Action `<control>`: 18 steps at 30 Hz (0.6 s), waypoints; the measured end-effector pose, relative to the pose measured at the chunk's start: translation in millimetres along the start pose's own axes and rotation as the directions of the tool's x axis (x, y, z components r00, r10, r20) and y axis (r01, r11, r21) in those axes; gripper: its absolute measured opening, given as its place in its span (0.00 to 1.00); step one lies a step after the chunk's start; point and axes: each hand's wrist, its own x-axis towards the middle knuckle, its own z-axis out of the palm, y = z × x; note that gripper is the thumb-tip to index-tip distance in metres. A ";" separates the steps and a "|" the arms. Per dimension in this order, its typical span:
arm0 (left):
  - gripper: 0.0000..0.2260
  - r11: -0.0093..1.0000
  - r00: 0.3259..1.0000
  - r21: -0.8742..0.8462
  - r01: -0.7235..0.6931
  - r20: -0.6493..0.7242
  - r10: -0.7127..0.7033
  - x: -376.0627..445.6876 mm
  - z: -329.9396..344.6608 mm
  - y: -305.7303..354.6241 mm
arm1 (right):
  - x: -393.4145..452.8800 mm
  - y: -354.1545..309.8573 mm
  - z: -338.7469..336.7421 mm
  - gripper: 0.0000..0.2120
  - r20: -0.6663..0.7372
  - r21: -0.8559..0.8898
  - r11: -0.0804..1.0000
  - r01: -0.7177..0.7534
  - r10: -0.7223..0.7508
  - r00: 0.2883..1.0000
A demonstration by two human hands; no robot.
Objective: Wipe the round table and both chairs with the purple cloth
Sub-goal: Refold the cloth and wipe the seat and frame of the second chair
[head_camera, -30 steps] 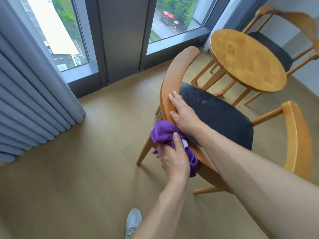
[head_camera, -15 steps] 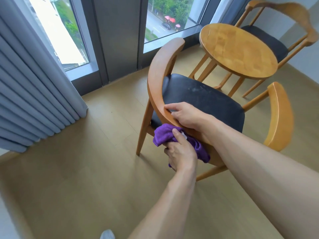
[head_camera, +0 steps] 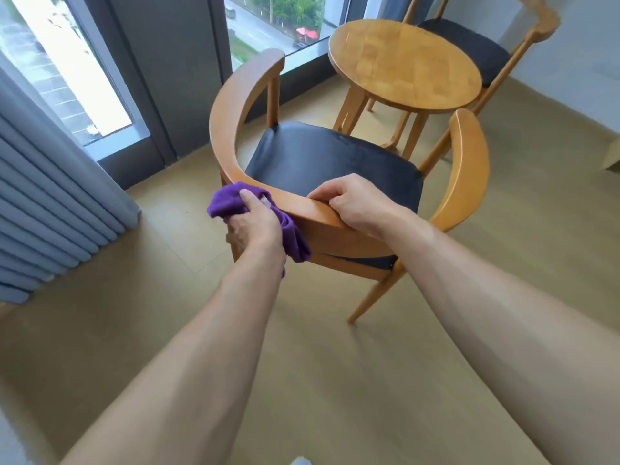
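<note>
Purple cloth (head_camera: 235, 204) sits bunched in the left hand (head_camera: 253, 228), fingers squeezed tight around it, pressed on the near chair's curved wooden backrest (head_camera: 315, 218), which runs on to the right under the right hand (head_camera: 355, 203) that grips it.

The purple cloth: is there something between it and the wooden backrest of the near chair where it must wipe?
Nothing visible stands between them. The purple cloth, bunched in the left hand, lies directly against the outer face of the near chair's backrest. The right hand holds the rail's top edge, beside the cloth.
</note>
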 end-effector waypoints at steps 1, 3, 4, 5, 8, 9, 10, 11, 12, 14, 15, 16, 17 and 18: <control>0.32 0.999 0.999 0.025 -0.025 -0.032 0.025 1.3 3.0 5.1 | -4.6 5.4 -1.7 0.21 -0.023 0.020 1.000 0.008 -0.007 1.000; 0.34 0.996 0.997 0.077 -0.047 -0.060 0.052 -7.8 12.2 3.5 | -13.2 15.3 -5.2 0.21 -0.055 0.107 0.994 0.022 -0.016 0.998; 0.36 0.996 0.997 0.077 -0.044 -0.063 0.049 -15.7 16.3 -2.9 | -17.8 19.4 -6.1 0.21 -0.056 0.158 0.987 0.033 -0.024 0.998; 0.37 0.998 0.998 0.047 -0.034 -0.053 0.036 -24.1 20.0 -11.5 | -22.0 22.1 -5.9 0.21 -0.049 0.202 0.978 0.047 -0.038 0.998; 0.39 0.996 0.997 -0.051 0.072 0.013 -0.071 -47.7 29.6 -30.1 | -30.3 26.5 0.4 0.20 -0.023 0.344 0.936 0.076 -0.073 0.997; 0.39 0.993 0.993 -0.039 0.114 0.043 -0.113 -55.3 32.2 -32.4 | -33.0 28.2 2.0 0.20 -0.038 0.415 0.907 0.074 -0.064 0.997; 0.38 0.988 0.986 -0.022 0.150 0.074 -0.148 -64.4 33.8 -33.1 | -36.0 30.3 2.8 0.19 -0.059 0.491 0.867 0.078 -0.057 0.997; 0.37 0.983 0.978 -0.013 0.182 0.103 -0.180 -73.4 35.0 -33.5 | -39.6 33.0 4.0 0.19 -0.085 0.566 0.819 0.089 -0.049 0.995; 0.35 0.977 0.969 -0.007 0.213 0.128 -0.211 -83.1 36.2 -33.0 | -45.1 36.7 6.0 0.19 -0.130 0.624 0.774 0.107 -0.032 0.991; 0.31 0.964 0.948 0.034 0.262 0.176 -0.264 -101.9 39.2 -31.4 | -60.3 45.0 15.5 0.19 -0.335 0.630 0.762 0.147 0.096 0.937; 0.30 0.961 0.942 0.061 0.271 0.190 -0.277 -109.8 39.5 -31.5 | -69.2 49.6 24.7 0.18 -0.471 0.617 0.775 0.136 0.225 0.853; 0.29 0.960 0.939 0.083 0.269 0.198 -0.280 -115.7 39.4 -31.5 | -78.3 52.9 35.6 0.17 -0.572 0.637 0.765 0.093 0.388 0.723; 0.27 0.961 0.941 0.097 0.260 0.198 -0.275 -119.9 39.3 -31.3 | -86.7 55.3 47.3 0.16 -0.597 0.697 0.716 0.036 0.552 0.582; 0.24 0.962 0.942 0.099 0.255 0.200 -0.270 -122.5 38.8 -30.9 | -93.7 57.6 58.2 0.16 -0.537 0.786 0.618 -0.017 0.695 0.478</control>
